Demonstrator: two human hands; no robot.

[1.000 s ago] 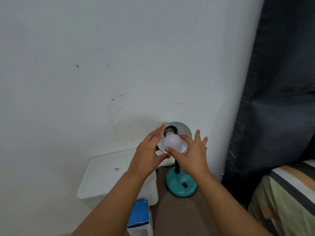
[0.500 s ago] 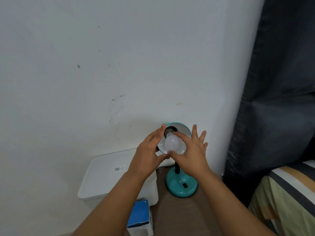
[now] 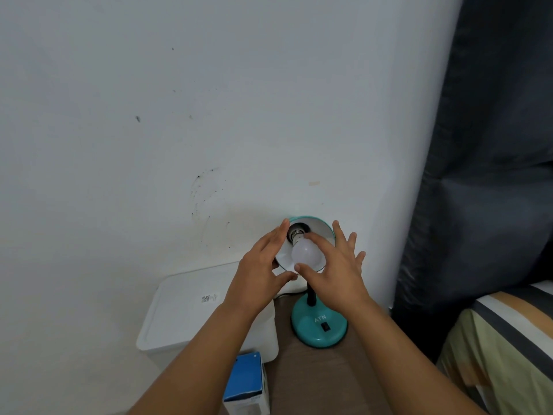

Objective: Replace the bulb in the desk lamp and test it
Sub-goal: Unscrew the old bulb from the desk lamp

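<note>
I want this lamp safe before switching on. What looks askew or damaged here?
The bulb sits tilted in the shade, its metal thread still showing outside the socket, so it isn't fully seated. The wall above bears dark scuff marks. Nothing looks cracked or spilled.

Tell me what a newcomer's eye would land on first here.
First, the frosted white round bulb at the mouth of the teal metal lamp shade, its screw base at the socket, low against the wall. The right hand pinches the bulb between thumb and forefinger while the left hand grips the shade's rim. Below, the lamp's round teal base stands on the brown table.
</note>
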